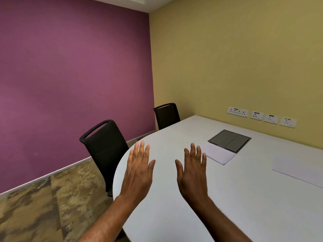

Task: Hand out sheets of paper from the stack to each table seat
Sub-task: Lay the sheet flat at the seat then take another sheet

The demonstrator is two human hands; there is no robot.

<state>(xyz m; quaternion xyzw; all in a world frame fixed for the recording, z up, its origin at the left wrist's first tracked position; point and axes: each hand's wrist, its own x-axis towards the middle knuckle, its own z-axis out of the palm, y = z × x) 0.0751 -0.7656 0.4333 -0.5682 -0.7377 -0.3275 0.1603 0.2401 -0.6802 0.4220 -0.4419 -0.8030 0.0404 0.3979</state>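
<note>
— What did your hands hold?
— Nothing; my left hand [139, 169] and right hand [192, 172] hovered flat, fingers spread, over the tabletop [244, 198].
— The paper?
— A stack [218, 154] lay beside the grey hatch [229, 140]; one sheet [297, 169] farther right.

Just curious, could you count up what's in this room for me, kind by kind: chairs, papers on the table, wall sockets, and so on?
Black chairs: 2
Paper lots on the table: 2 (stack, sheet)
Wall socket plates: 4
Grey table hatch: 1
Hands, open and empty: 2
Total: 11
</note>
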